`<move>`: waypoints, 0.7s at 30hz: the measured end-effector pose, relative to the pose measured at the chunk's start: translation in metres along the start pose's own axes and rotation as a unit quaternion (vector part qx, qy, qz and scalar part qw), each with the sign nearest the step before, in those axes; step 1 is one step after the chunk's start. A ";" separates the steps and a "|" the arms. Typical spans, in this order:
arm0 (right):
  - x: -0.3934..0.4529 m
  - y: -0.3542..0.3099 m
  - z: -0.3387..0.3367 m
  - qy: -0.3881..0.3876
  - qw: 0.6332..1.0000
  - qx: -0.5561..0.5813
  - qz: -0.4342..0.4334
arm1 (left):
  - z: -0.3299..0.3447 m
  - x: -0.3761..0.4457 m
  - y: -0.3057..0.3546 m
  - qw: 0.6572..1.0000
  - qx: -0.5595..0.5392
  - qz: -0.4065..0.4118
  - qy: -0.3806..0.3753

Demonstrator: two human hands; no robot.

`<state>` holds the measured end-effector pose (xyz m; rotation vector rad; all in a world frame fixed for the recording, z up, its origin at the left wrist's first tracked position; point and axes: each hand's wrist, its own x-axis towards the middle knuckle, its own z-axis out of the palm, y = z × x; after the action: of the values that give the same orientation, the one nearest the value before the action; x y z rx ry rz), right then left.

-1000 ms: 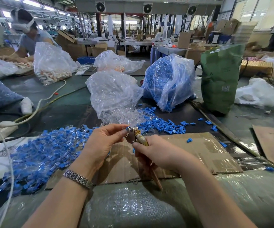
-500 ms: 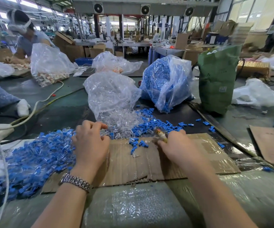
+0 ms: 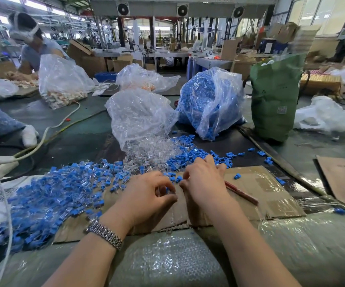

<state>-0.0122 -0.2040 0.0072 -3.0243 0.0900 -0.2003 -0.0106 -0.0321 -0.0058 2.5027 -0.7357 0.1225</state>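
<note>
Pinched in the curled grip of the left hand (image 3: 146, 196), over the middle of the cardboard sheet (image 3: 270, 195): a small blue-and-clear piece (image 3: 167, 190). Just beside it, fingertips down at the sheet's far edge among loose blue caps (image 3: 190, 160), the right hand (image 3: 205, 181), thumb tucked close to one cap; impossible to tell whether grasping or merely touching. No longer in that hand as a second ago, but laid flat on the sheet just right of it: the red-handled tool (image 3: 240, 192). Both hands closer together than half a second ago, the left pulled back from the clear pieces (image 3: 148, 154) spilled past the sheet's far edge. Across the sheet's left end, a heap of assembled blue parts (image 3: 49, 195). Beyond the far edge, a clear bag (image 3: 140, 112) and a bag of blue caps (image 3: 210, 100); farther right, a green sack (image 3: 275, 96), all on the desk (image 3: 80, 129).
</note>
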 end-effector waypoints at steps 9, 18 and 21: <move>-0.007 0.003 0.008 0.074 0.965 0.250 -0.022 | -0.007 0.001 -0.008 0.970 -0.217 -0.088 0.069; -0.016 0.003 -0.005 0.057 0.800 0.597 -0.032 | -0.013 0.005 -0.019 0.736 -0.651 -0.175 0.051; -0.018 -0.002 -0.003 0.042 0.787 0.612 -0.066 | -0.014 0.006 -0.017 0.724 -0.664 -0.180 0.048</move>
<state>-0.0305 -0.2011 0.0085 -1.7045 -0.1828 -0.2619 0.0041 -0.0151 -0.0006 1.1537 -0.1017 -0.3205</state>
